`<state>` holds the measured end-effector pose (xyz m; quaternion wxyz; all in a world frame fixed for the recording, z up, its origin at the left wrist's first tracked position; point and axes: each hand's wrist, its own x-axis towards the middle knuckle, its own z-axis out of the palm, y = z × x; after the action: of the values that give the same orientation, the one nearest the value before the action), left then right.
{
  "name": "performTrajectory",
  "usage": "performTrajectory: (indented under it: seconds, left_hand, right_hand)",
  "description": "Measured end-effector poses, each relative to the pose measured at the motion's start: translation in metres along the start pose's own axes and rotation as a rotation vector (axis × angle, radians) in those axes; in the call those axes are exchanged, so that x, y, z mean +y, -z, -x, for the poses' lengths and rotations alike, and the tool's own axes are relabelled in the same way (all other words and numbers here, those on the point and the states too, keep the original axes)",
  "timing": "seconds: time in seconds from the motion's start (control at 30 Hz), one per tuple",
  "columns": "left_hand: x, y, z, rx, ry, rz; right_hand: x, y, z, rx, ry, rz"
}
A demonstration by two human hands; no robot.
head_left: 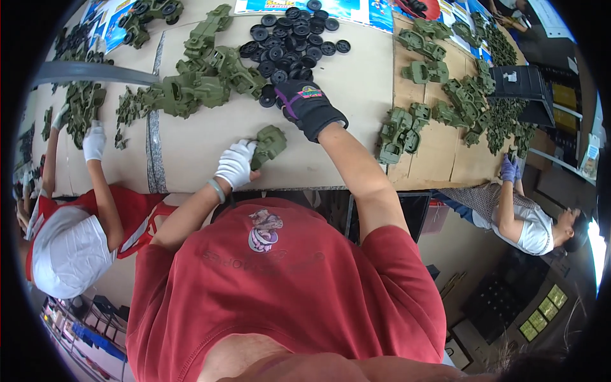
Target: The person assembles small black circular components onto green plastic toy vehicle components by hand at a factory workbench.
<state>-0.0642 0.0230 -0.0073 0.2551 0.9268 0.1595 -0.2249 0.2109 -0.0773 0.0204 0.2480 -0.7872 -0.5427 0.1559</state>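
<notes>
My left hand [236,163], in a white glove, is closed on a dark green plastic toy vehicle body [270,145] just above the near part of the table. Farther off, my right hand [308,105] wears a black and purple glove and reaches to the near edge of a heap of black toy wheels [292,39]. One black wheel [267,97] lies right beside its fingers. Those fingers point down and are mostly hidden behind the glove's back, so their grip does not show. Left of the heap lies a pile of green vehicle bodies [196,90].
More green vehicle parts [401,135] lie on the cardboard at right, by a black bin [520,95]. A grey bar [95,73] crosses the table's left side. Co-workers' gloved hands [94,141] handle green parts at left, and purple-gloved hands [508,167] at right.
</notes>
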Motion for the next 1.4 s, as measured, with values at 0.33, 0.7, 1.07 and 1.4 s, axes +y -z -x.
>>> performTrajectory:
  seconds: [0.33, 0.7, 1.07, 1.4]
  left_hand:
    - [0.004, -0.010, -0.001, 0.169, 0.037, 0.023]
    - [0.018, 0.012, -0.046, -0.327, 0.057, 0.752]
    - [0.004, -0.028, -0.036, -0.017, -0.227, 0.374]
    - [0.001, -0.038, -0.033, 0.106, -0.236, 0.316]
  right_hand:
    - [0.003, -0.002, 0.037, -0.197, -0.038, 0.258]
    - [0.033, -0.010, 0.166, 0.164, -0.664, -0.609]
    - [-0.033, 0.019, 0.165, 0.004, -0.110, -0.136]
    - [-0.042, 0.008, 0.152, -0.019, -0.120, 0.016]
